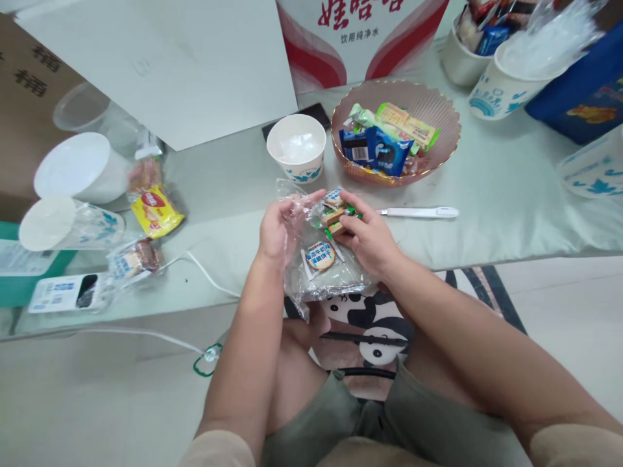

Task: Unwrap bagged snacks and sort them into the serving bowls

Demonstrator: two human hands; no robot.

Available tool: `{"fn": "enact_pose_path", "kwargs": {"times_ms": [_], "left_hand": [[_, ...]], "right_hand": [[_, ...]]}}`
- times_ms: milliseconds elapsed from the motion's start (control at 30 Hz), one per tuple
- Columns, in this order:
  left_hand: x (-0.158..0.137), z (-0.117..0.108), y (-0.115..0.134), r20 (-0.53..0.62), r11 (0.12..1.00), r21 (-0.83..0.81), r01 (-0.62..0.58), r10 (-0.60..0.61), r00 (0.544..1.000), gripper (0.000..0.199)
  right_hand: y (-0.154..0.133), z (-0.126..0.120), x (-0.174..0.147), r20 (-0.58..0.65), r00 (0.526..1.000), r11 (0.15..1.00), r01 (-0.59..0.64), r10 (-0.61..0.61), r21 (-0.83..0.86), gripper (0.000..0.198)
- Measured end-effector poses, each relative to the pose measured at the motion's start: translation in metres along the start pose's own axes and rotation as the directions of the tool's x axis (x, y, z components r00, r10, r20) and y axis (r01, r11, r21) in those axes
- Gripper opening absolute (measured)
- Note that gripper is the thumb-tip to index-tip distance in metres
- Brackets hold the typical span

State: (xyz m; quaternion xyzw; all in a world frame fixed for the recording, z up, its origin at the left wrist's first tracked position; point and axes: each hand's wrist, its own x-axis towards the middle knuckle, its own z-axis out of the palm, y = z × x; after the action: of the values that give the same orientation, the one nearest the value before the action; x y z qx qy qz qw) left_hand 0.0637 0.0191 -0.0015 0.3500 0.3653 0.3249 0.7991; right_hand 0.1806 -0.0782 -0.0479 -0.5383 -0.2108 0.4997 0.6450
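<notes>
My left hand (276, 228) is closed on the edge of a clear plastic bag (343, 275), which hangs down over the table's front edge. A small wrapped biscuit pack (320, 256) with blue lettering shows in or behind the film of the bag. At the bag's mouth my right hand (368, 237) grips several small wrapped biscuits (335, 217) with green and clear wrappers. Whether these biscuits are inside the bag or just at its opening, I cannot tell. A white-handled knife or spatula (423, 212) lies beside my right hand.
Behind my hands stand a paper bowl (296, 146) and a pink ribbed bowl (445, 123) of wrapped snacks. Paper cups (506, 84) are at the right. On the left lie a yellow snack packet (156, 211), a tipped cup (73, 224) and a white cable (207, 275).
</notes>
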Motion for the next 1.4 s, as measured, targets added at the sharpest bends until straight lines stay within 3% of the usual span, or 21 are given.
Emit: {"fn": "enact_pose_path", "kwargs": {"times_ms": [133,267,400,533,833,1067,1233,1400], "left_hand": [[-0.001,-0.010,0.008,-0.109,0.996,-0.012,-0.083,0.081,0.991,0.024],[-0.012,-0.023,0.014,-0.153,0.992,0.101,-0.072,0.087,0.984,0.015],[-0.026,-0.032,0.022,-0.088,0.984,0.167,0.055,-0.041,0.995,0.021],[-0.035,-0.032,0.033,-0.003,0.979,0.101,0.180,-0.180,0.984,0.028],[-0.038,-0.033,0.041,0.095,0.984,-0.056,0.171,-0.165,0.982,0.039],[-0.034,-0.038,0.037,0.155,0.962,-0.045,0.268,-0.259,0.953,0.039],[-0.037,-0.027,0.031,0.174,0.965,-0.040,0.258,-0.248,0.953,0.042],[-0.034,-0.022,0.025,0.195,0.955,-0.033,0.296,-0.284,0.939,0.037]], "right_hand": [[0.003,-0.005,0.000,-0.045,0.994,0.993,0.095,-0.098,-0.071,0.054],[0.000,-0.012,-0.008,-0.048,0.959,0.920,0.253,-0.279,-0.299,0.045],[-0.007,-0.016,-0.022,-0.004,0.920,0.815,0.346,-0.393,-0.466,0.039],[-0.008,-0.016,-0.032,0.012,0.889,0.741,0.390,-0.458,-0.547,0.037],[-0.003,-0.015,-0.027,0.148,0.803,0.454,0.466,-0.577,-0.759,0.037],[0.000,-0.014,-0.028,0.194,0.859,0.455,0.427,-0.473,-0.781,0.055],[0.003,-0.015,-0.029,0.226,0.862,0.443,0.438,-0.454,-0.782,0.071],[0.003,-0.021,-0.019,0.208,0.850,0.494,0.462,-0.484,-0.737,0.059]]}}
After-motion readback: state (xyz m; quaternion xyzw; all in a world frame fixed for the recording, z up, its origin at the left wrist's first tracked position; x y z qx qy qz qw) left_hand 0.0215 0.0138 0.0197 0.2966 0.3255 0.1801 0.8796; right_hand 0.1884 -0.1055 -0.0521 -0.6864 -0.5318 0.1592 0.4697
